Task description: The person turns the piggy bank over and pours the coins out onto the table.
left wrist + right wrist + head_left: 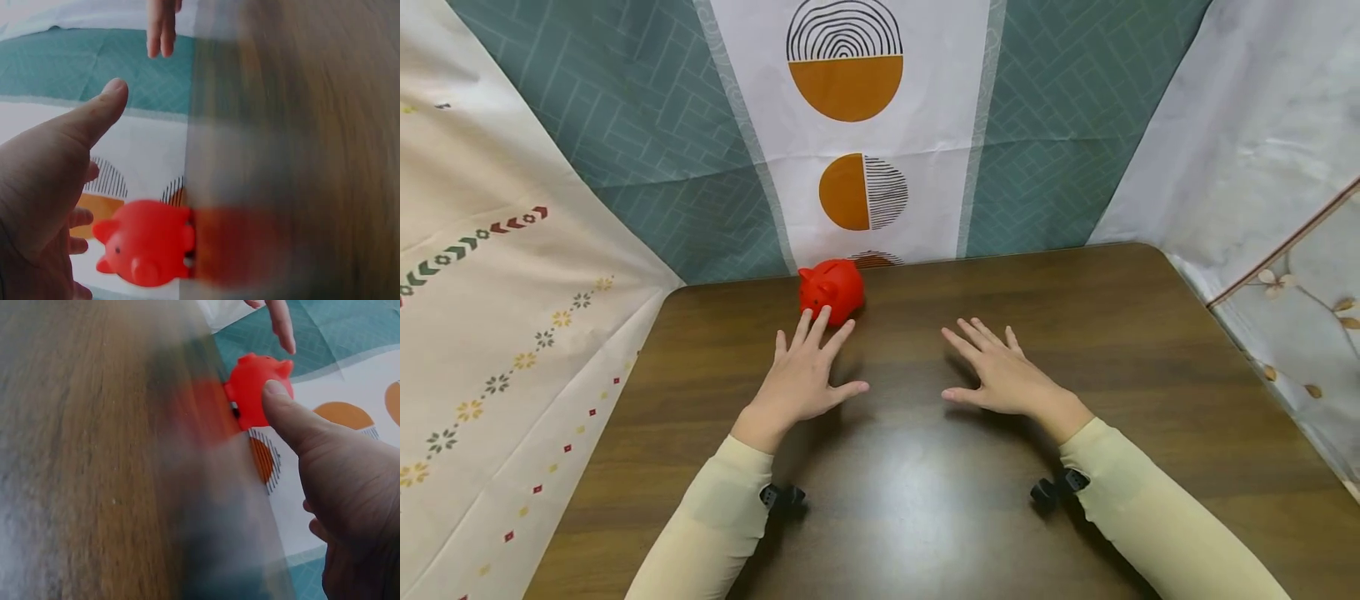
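A red piggy bank (838,287) stands near the far edge of the brown wooden table, its snout turned toward the near left. My left hand (801,375) is held over the table with fingers spread, and its fingertips overlap the pig's lower front in the head view. In the left wrist view the piggy bank (150,244) appears upright beyond the spread fingers. To the right, my right hand (1000,375) hovers with straight, parted fingers and holds nothing. Its thumb partly covers the piggy bank (250,387) in the right wrist view.
A patterned cloth (1030,167) in teal and white hangs behind the far edge of the table (1150,333). Pale printed cloths hang at the left (490,333) and right (1262,208). Each wrist wears a small black camera on a band.
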A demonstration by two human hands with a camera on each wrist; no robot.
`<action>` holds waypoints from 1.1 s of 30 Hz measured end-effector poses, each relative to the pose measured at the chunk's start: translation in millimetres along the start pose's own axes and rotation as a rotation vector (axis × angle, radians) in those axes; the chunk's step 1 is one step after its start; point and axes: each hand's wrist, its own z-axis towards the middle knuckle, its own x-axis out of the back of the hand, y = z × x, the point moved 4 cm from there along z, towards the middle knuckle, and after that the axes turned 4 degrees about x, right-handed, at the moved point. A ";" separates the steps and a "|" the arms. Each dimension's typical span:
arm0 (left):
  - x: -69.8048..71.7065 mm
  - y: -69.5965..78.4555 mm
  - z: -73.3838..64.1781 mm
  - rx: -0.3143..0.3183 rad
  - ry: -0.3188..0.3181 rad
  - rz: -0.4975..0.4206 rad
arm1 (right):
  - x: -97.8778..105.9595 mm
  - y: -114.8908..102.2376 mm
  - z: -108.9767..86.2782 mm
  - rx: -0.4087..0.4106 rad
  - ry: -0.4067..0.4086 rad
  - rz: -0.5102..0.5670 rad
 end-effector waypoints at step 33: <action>26.3 -90.8 82.7 0.019 0.027 -0.005 | -1.2 -47.9 135.0 0.012 -0.026 0.022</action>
